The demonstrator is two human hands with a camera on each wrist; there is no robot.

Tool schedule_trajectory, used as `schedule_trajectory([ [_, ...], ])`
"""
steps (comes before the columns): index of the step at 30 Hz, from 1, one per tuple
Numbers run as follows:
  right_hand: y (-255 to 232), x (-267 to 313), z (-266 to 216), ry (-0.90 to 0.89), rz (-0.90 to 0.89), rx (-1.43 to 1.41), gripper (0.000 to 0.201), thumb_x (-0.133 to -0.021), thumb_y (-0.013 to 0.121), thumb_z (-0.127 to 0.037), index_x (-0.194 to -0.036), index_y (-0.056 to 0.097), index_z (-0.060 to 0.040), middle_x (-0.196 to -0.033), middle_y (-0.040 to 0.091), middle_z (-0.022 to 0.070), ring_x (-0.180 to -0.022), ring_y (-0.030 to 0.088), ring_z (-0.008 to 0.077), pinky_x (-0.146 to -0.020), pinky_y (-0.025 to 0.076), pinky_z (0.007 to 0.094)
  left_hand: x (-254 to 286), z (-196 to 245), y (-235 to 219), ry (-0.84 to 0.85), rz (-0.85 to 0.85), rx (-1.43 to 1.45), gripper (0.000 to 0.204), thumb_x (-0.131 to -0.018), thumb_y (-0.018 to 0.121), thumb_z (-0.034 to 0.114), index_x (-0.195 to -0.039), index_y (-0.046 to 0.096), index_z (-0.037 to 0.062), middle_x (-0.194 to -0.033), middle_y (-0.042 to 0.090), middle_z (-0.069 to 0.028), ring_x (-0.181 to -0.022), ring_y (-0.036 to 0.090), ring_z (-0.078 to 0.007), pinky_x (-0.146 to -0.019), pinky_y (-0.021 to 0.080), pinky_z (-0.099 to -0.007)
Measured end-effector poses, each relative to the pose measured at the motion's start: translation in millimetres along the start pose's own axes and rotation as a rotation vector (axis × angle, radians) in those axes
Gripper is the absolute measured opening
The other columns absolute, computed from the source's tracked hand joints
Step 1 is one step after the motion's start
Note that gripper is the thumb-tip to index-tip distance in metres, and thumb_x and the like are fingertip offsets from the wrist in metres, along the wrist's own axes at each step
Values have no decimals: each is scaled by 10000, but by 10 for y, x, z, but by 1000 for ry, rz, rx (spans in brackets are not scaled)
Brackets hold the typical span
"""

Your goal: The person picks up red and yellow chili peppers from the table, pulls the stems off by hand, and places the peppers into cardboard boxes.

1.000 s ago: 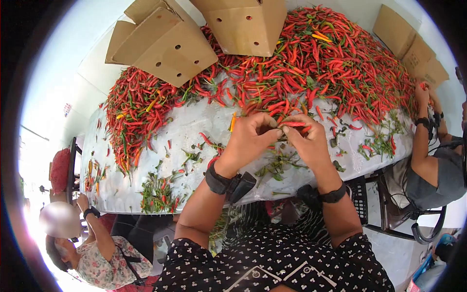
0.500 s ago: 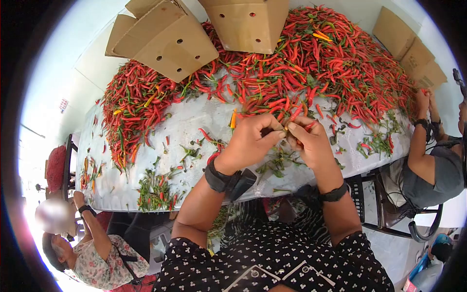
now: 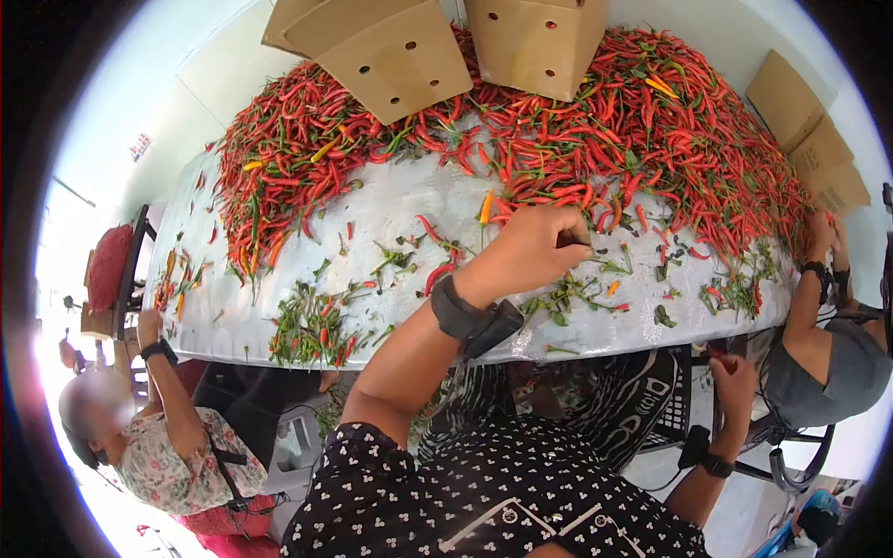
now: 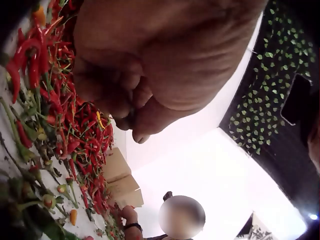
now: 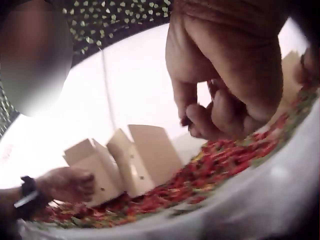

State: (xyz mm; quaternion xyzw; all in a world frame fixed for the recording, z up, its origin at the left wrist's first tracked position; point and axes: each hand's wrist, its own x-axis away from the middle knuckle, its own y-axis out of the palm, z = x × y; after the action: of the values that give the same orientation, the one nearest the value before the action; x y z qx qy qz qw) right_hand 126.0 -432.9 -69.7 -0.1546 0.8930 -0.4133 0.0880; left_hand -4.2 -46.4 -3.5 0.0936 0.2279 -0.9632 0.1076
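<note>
My left hand (image 3: 535, 249) hovers over the near part of the table, its fingers curled and thumb tip against them. In the left wrist view this hand (image 4: 155, 65) is curled, with nothing clearly visible in its dark fingertips. Loose green stems (image 3: 563, 296) lie beneath it, and the big heap of red chilies (image 3: 651, 139) rises beyond. Out past the table's front edge, low on the right, my right hand (image 3: 735, 383) is curled beside a black basket (image 3: 672, 418). Dark red bits show between that hand's (image 5: 227, 70) fingers, apparently a chili, mostly hidden.
Two cardboard boxes (image 3: 395, 65) (image 3: 539, 46) stand at the back of the heap, with opened cardboard (image 3: 809, 139) at the far right. A clump of stems and chilies (image 3: 312, 325) lies front left. People sit at the left (image 3: 177, 456) and right (image 3: 823, 367) ends.
My hands were together over the table around a red chili. The right has since moved down and right, off the table, while the left stays above it. The view has shifted.
</note>
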Motion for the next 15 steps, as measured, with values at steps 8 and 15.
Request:
schedule_trajectory([
  [8, 10, 2, -1003, 115, -72, -462, 216, -818, 562, -176, -879, 620, 23, -609, 511, -10, -508, 410, 32, -440, 299, 199, 170, 168, -471, 212, -14, -525, 166, -708, 585, 124, -847, 605, 35, -771, 579, -131, -726, 576, -273, -642, 455, -352],
  [15, 397, -230, -1894, -218, -438, -832, 168, -827, 569, -142, -886, 607, 11, -633, 505, -27, -510, 386, 12, -437, 280, 182, 657, -260, -892, -46, -71, -1101, 149, -670, 574, 111, -807, 596, 58, -799, 563, -136, -746, 554, -332, -659, 441, -409],
])
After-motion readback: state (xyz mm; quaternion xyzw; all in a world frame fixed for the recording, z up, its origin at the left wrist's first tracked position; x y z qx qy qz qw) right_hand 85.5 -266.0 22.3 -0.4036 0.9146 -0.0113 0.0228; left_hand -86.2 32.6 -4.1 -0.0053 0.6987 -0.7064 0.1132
